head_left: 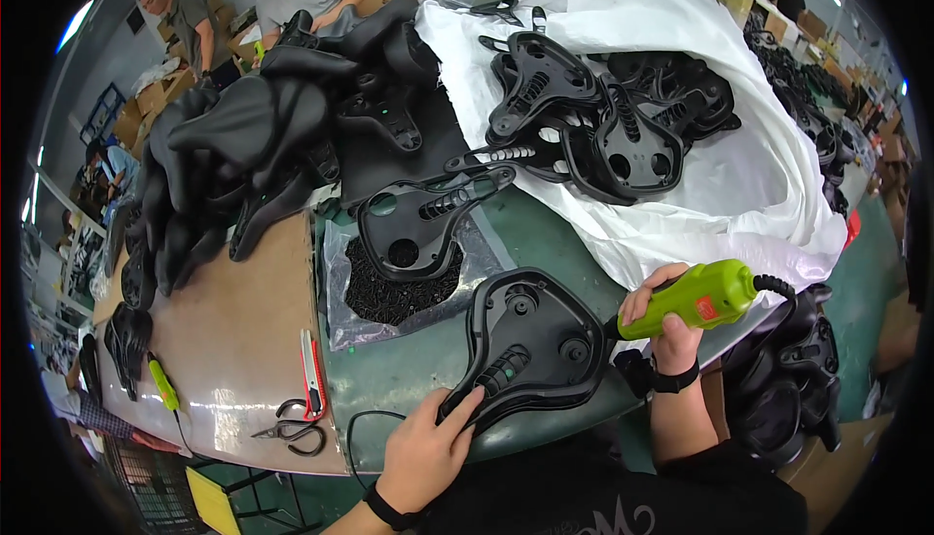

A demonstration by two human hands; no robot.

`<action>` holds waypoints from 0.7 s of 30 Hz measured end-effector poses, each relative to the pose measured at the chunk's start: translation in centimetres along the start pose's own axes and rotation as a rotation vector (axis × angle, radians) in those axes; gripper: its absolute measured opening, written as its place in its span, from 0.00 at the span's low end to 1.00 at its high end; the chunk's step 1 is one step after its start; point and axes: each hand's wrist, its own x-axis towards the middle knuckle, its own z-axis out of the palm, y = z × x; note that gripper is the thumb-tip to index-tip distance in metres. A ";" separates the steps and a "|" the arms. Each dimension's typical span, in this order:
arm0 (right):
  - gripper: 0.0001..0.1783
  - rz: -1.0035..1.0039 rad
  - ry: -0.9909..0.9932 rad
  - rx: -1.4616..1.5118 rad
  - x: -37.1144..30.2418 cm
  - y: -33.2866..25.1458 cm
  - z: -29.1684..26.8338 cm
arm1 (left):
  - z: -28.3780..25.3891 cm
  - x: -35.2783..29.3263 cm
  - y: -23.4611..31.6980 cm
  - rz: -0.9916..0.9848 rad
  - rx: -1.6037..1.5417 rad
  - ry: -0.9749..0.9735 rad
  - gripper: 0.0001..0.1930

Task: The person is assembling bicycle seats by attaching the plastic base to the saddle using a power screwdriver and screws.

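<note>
My left hand (425, 452) grips the narrow end of a black plastic bicycle saddle shell (556, 326) at the front of the green table. The shell's hollow ribbed side faces up, with round recesses at its wide end. My right hand (671, 326) is wrapped round a lime-green electric screwdriver (702, 300), which has a coiled black cord. Its dark tip points left and meets the shell's right edge; whether it touches a screw I cannot tell. Behind the shell lies a clear plastic bag of small black screws (394, 287), with another saddle shell (413, 224) resting over it.
Padded black saddles (243, 126) are piled at the far left. More shells (623, 136) lie on white sheeting (759, 156) at the back. A red box cutter (312, 374), scissors (294, 430) and a second green screwdriver (162, 381) lie left. Two people stand beyond the table.
</note>
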 end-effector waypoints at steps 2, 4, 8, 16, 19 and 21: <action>0.30 0.012 -0.012 -0.018 -0.2 0.1 0.0 | 0.1 -0.4 -0.5 0.065 0.000 -0.006 0.25; 0.30 -0.013 -0.020 -0.052 -0.6 0.0 -0.1 | 0.2 -1.1 -0.4 0.070 -0.006 -0.048 0.24; 0.30 -0.014 -0.028 -0.043 -0.5 -0.2 0.3 | -0.2 -0.7 -0.2 0.049 -0.044 -0.062 0.28; 0.32 -0.036 0.030 -0.105 -0.5 0.0 1.1 | 4.3 2.8 -1.1 0.265 0.134 -0.028 0.40; 0.32 -0.098 0.063 -0.019 -0.7 -2.0 0.6 | 2.6 2.5 -1.9 0.408 0.085 -0.139 0.38; 0.32 -0.252 0.021 0.015 0.1 -4.6 1.0 | 1.9 2.4 -3.1 0.470 0.050 -0.268 0.43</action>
